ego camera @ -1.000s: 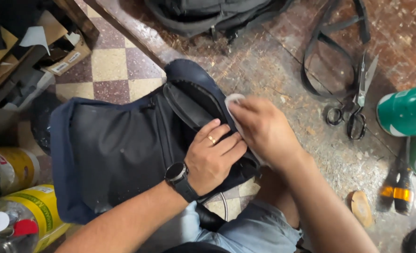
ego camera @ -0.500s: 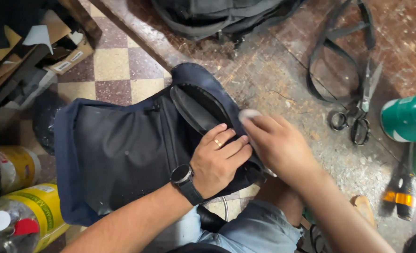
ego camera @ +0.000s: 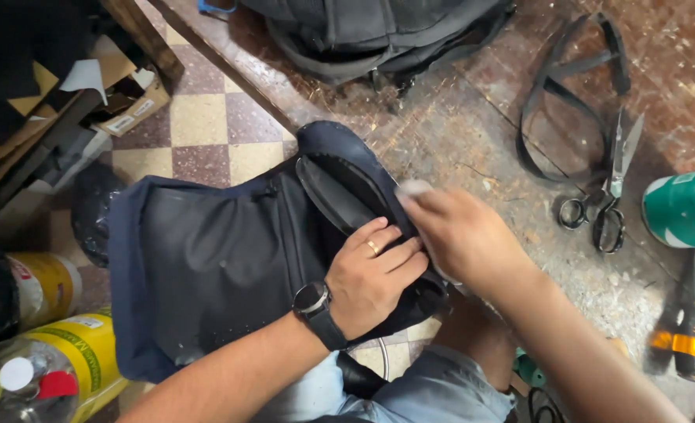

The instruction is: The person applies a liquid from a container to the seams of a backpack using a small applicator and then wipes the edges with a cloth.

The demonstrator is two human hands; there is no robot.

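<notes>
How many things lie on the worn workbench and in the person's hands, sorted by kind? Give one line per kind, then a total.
Bags: 2, a navy bag under the left hand and right hand, and a grey backpack
Scissors: 1
Loose black straps: 1
Green cans: 1
Total: 5

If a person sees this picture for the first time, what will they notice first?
First, the dark blue bag at centre, which the left hand, wearing a ring and wristwatch, presses flat. Beside it the blurred right hand holds something pale at the bag's edge. Black scissors lie on the worn workbench to the right.
</notes>
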